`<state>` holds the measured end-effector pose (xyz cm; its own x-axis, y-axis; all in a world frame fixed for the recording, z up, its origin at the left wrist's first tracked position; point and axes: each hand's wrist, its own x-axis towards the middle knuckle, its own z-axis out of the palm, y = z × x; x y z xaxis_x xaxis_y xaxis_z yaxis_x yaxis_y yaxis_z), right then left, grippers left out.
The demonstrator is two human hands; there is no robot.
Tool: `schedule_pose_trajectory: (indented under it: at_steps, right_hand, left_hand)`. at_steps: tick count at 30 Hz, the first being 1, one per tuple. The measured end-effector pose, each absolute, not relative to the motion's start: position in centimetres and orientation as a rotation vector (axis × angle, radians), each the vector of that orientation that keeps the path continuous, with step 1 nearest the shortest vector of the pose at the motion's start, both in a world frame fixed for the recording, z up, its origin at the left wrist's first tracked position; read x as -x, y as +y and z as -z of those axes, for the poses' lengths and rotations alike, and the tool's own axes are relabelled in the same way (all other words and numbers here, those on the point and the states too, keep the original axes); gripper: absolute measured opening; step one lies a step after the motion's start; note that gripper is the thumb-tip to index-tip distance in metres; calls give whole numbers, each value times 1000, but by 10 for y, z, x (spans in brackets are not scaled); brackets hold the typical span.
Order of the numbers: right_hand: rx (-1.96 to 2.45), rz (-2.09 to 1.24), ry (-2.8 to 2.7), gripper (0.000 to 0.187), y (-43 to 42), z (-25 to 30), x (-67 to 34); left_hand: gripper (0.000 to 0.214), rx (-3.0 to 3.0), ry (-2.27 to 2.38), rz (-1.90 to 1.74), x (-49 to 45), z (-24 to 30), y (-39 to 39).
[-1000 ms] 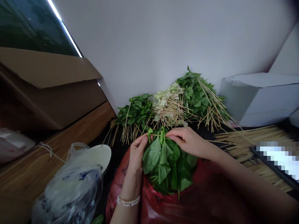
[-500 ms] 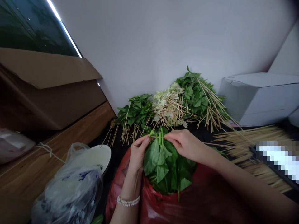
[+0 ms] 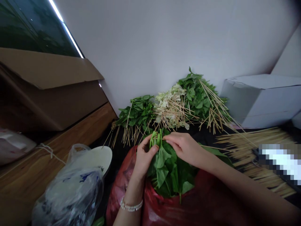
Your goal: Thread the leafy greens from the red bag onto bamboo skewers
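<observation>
My left hand (image 3: pixel 144 157) pinches the stalks of a bunch of green leaves (image 3: pixel 164 163) just above a red plastic bag (image 3: pixel 164 207) full of more leaves. My right hand (image 3: pixel 185 147) pinches a thin bamboo skewer (image 3: pixel 207 147) whose tip meets the same stalks; the skewer runs out to the right under the hand. A pearl bracelet sits on my left wrist. Both hands are close together, almost touching, over the bag's mouth.
Skewered greens (image 3: pixel 136 114), pale skewered leaves (image 3: pixel 170 108) and more skewered greens (image 3: pixel 199 97) are piled against the wall. Loose skewers (image 3: pixel 254 141) lie to the right, by a white box (image 3: pixel 261 97). A white plate (image 3: pixel 103 157), a clear plastic bag (image 3: pixel 70 188) and a cardboard box (image 3: pixel 51 88) are at left.
My left hand has closed in on the leaf stalks and gathered them upright. The right hand has slid slightly left, pushing the skewer further into the stalks.
</observation>
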<state>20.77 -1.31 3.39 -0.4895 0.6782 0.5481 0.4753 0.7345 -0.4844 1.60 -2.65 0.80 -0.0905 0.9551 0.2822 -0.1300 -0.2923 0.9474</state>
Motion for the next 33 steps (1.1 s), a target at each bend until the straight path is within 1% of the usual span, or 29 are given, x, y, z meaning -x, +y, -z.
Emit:
schedule_pose_trajectory:
  at_steps: [2,5,9,12,16,18,20,23,25,31,33]
  right_hand:
    - [873,-312,-2185,29,-12,-36,-210]
    - [894,-204,-2219,27,-8,-43,-220]
    - [947,-3,-2234,29,1,-54,-245]
    - [1000,27,-2185,28,10,-60,-264]
    - [1041,-51,-2100,27,28,-67,-275]
    - [1033,-106,-2054,27,44,-72,-271]
    - [1034,-191,-1996,28,64,-77,-262]
    - [1028,-360,-1852,27,100,-84,-238]
    - [1025,-384,-1817,27,127,-87,-218]
    - [1140,-456,-1824,30,197,-81,-161]
    - [1213,-460,-1847,27,213,-74,-150]
  left_hand:
    - [42,-1418,1056,-1456,-18,-12,-30]
    - [31,-1433,1138,-1454,-18,-14,-33]
    - [34,-1122,1073,-1673,-10,-11,-29]
    - [40,-899,944,-1746,-6,-11,-25]
    - [50,-635,739,-1721,-8,-15,-22]
    - [49,-590,699,-1754,-9,-15,-20]
    - [46,-590,711,-1793,-9,-13,-19]
    - [52,-578,806,-1738,-7,-10,-16]
    - [55,-580,861,-1691,-6,-7,-15]
    - [51,-619,909,-1678,-3,1,-11]
    - [51,-638,913,-1677,-4,4,-10]
